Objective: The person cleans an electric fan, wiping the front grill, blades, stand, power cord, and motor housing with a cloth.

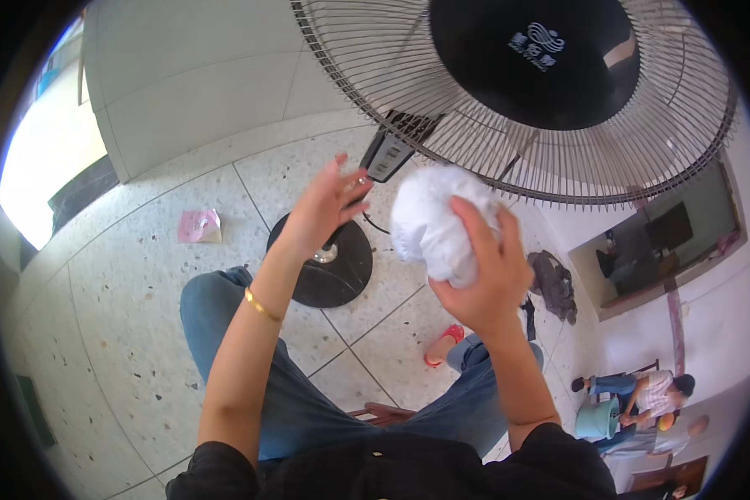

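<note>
My right hand [490, 269] grips a bunched white cloth [434, 219] and holds it up in front of the fan. Its fingers wrap the cloth's right side. My left hand [328, 203] is raised to the left of the cloth with its fingers apart and nothing in them. A gold bracelet [262, 305] circles the left wrist. Just beyond both hands stands a pedestal fan with a wire grille [375, 75]. Its control box [390, 156] is close to my left fingertips. The round black fan base [344, 275] is on the floor, partly hidden by my left hand and forearm.
A pink and white paper [199, 225] lies on the tiled floor [144, 300]. At the right are a dark crumpled cloth [551, 284] and a framed mirror or window [662, 244]. Farther off, people [656, 394] sit by a light-green bucket [597, 417].
</note>
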`<state>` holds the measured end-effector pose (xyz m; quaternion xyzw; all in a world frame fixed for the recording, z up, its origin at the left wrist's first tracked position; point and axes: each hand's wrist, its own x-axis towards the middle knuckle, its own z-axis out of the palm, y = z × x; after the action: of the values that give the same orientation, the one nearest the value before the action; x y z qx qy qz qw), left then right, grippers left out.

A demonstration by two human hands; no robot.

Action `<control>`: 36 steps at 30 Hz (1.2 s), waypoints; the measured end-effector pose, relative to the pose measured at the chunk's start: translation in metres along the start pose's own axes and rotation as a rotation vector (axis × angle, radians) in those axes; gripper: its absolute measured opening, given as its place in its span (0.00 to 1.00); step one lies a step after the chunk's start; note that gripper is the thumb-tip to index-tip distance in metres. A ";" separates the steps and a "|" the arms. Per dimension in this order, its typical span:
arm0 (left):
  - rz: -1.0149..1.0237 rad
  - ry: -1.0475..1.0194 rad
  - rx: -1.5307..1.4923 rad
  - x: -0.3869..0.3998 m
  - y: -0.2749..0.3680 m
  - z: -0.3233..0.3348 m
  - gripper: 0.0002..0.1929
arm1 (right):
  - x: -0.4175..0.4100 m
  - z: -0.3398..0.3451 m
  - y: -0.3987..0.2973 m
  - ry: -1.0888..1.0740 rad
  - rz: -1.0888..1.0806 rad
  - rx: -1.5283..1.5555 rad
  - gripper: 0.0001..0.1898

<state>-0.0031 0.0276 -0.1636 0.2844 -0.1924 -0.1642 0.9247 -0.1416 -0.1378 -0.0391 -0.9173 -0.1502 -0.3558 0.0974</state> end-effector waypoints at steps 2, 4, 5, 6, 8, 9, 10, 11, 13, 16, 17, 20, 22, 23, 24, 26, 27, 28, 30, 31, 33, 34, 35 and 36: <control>0.040 -0.001 -0.033 0.033 0.013 0.009 0.45 | 0.022 -0.015 -0.013 0.197 -0.236 0.010 0.34; 0.150 -0.057 0.015 0.063 0.019 0.016 0.45 | 0.048 -0.019 -0.021 0.421 -0.366 -0.058 0.34; 0.131 -0.098 -0.045 0.071 0.019 0.024 0.42 | 0.053 -0.014 -0.018 0.497 -0.388 -0.098 0.35; 0.109 -0.144 -0.108 0.080 0.020 0.036 0.39 | 0.058 -0.011 -0.014 0.576 -0.408 -0.147 0.35; 0.111 -0.226 -0.229 0.088 0.013 0.045 0.33 | 0.051 0.015 0.009 0.495 -0.186 -0.191 0.37; 0.125 -0.261 -0.245 0.089 0.010 0.045 0.31 | 0.037 0.030 0.024 0.388 -0.117 -0.205 0.37; 0.166 -0.247 -0.163 0.089 0.009 0.044 0.30 | 0.018 0.047 0.043 0.280 -0.050 -0.216 0.38; 0.205 -0.235 -0.087 0.088 0.007 0.047 0.29 | -0.004 0.064 0.070 0.070 0.156 -0.215 0.39; 0.273 -0.161 0.045 0.087 0.006 0.052 0.31 | -0.030 0.066 0.082 -0.144 0.362 -0.208 0.39; 0.236 -0.085 0.004 0.086 0.007 0.051 0.29 | -0.026 0.032 0.047 -0.102 0.235 -0.104 0.36; 0.241 -0.101 -0.011 0.086 0.009 0.045 0.28 | -0.013 0.013 0.024 -0.063 0.195 -0.044 0.33; 0.194 -0.125 -0.102 0.085 0.013 0.033 0.27 | 0.030 -0.012 0.001 0.227 -0.152 -0.036 0.32; 0.237 -0.114 -0.140 0.083 0.013 0.041 0.25 | 0.048 -0.005 0.000 0.463 -0.340 -0.080 0.34; 0.235 -0.111 -0.130 0.082 0.014 0.041 0.25 | 0.054 0.000 0.001 0.546 -0.400 -0.092 0.34; 0.244 -0.134 -0.112 0.084 0.012 0.041 0.26 | 0.051 0.010 0.012 0.501 -0.304 -0.074 0.33; 0.296 -0.185 -0.042 0.080 0.012 0.045 0.26 | 0.031 0.034 0.027 0.378 -0.109 -0.108 0.32; 0.289 -0.150 -0.019 0.080 0.009 0.042 0.26 | 0.016 0.049 0.035 0.300 -0.018 -0.151 0.32; 0.302 -0.130 0.002 0.078 0.006 0.050 0.26 | -0.006 0.065 0.057 0.126 0.183 -0.113 0.31; 0.317 -0.108 0.037 0.072 0.007 0.051 0.26 | -0.035 0.068 0.073 -0.048 0.381 -0.059 0.30; 0.305 -0.103 0.030 0.072 0.006 0.050 0.26 | -0.047 0.062 0.072 -0.033 0.438 -0.001 0.30; 0.280 -0.102 0.028 0.071 0.006 0.048 0.26 | -0.055 0.059 0.074 -0.016 0.508 0.061 0.30; 0.288 -0.122 0.027 0.070 0.008 0.046 0.25 | -0.059 0.060 0.075 0.030 0.507 0.194 0.31; 0.296 -0.142 0.028 0.069 0.009 0.045 0.25 | -0.062 0.063 0.077 0.055 0.512 0.264 0.31; 0.289 -0.144 0.039 0.069 0.010 0.046 0.25 | -0.065 0.066 0.079 0.083 0.513 0.336 0.31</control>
<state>0.0380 -0.0144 -0.1045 0.2591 -0.3002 -0.0458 0.9169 -0.1183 -0.2056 -0.1371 -0.8810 0.0334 -0.3268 0.3404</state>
